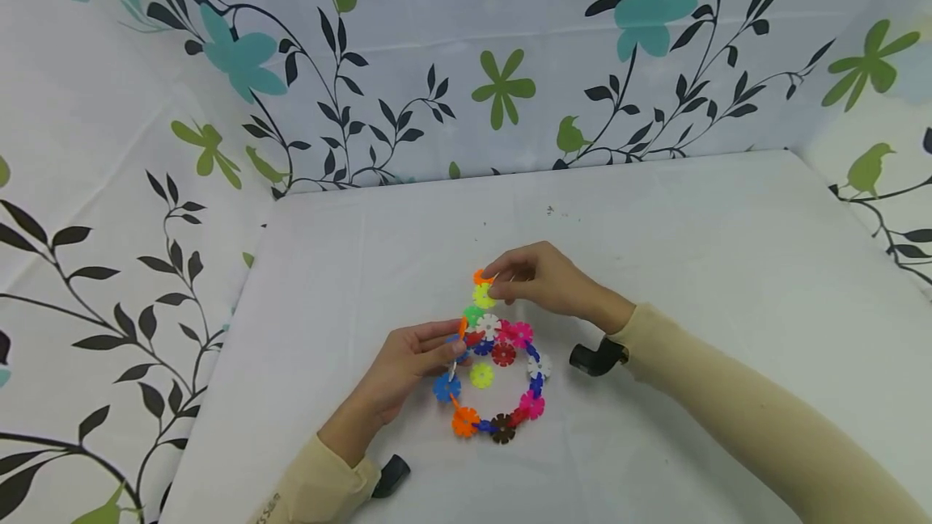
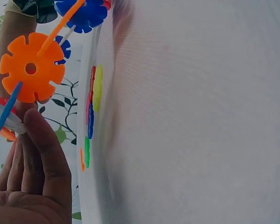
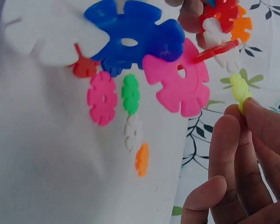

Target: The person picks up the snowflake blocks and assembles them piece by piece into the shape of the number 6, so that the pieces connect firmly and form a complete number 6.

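A ring of interlocked flower-shaped plastic discs in orange, blue, brown, pink, white and red stands between the two hands in the head view; its brown disc (image 1: 503, 428) is on the near side. My left hand (image 1: 415, 358) holds the ring at its left side, thumb and fingers pinching a white disc (image 2: 9, 120) beside an orange disc (image 2: 32, 67). My right hand (image 1: 542, 281) is at the far side of the ring. Between its thumb and fingertips it pinches a yellow disc (image 3: 240, 91), close to a white disc (image 3: 219, 39) of the ring.
Loose discs lie flat on the white table (image 1: 692, 265), among them a pink disc (image 3: 102, 99), a green disc (image 3: 130, 94) and an orange disc (image 3: 142, 159). Another yellow disc (image 1: 481, 375) shows inside the ring. A patterned cloth (image 1: 437, 39) hangs behind the table.
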Motion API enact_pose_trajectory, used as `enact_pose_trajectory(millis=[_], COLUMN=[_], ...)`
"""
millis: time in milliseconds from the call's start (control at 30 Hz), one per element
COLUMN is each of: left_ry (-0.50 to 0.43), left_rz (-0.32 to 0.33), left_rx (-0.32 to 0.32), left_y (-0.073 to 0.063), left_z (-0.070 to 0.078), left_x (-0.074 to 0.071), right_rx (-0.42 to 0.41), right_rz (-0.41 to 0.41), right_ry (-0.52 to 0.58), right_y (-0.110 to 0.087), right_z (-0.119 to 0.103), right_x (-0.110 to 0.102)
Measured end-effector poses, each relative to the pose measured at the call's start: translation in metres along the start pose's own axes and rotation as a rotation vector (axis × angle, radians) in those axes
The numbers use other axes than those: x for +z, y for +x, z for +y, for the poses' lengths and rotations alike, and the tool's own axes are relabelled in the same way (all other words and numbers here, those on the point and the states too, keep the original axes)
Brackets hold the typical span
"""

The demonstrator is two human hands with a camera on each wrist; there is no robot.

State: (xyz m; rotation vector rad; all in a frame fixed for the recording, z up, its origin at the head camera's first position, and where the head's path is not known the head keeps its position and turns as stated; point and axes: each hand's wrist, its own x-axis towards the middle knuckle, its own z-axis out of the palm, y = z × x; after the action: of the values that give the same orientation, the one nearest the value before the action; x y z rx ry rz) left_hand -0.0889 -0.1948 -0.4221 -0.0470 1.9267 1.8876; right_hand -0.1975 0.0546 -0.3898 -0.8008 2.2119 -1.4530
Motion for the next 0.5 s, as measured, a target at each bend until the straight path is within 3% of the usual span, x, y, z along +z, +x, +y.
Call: enact_pose_trajectory(millis=[200,500], left_ry=[-0.004,0.001], left_rz=[-0.020,0.002], left_rx=[0.022,0.023], left_y=[0.0003,-0.0007], left_z=[-0.0003,0.0015], left_x=[0.0007,0.0022], right_rx=[-0.007,-0.024], right_rz=[0.005,-0.017], right_ry=[0.046,0.078], right_y=[-0.0019,-0.0027], right_z=[-0.0047,-0.0085], right_x=[0.0038,0.0095])
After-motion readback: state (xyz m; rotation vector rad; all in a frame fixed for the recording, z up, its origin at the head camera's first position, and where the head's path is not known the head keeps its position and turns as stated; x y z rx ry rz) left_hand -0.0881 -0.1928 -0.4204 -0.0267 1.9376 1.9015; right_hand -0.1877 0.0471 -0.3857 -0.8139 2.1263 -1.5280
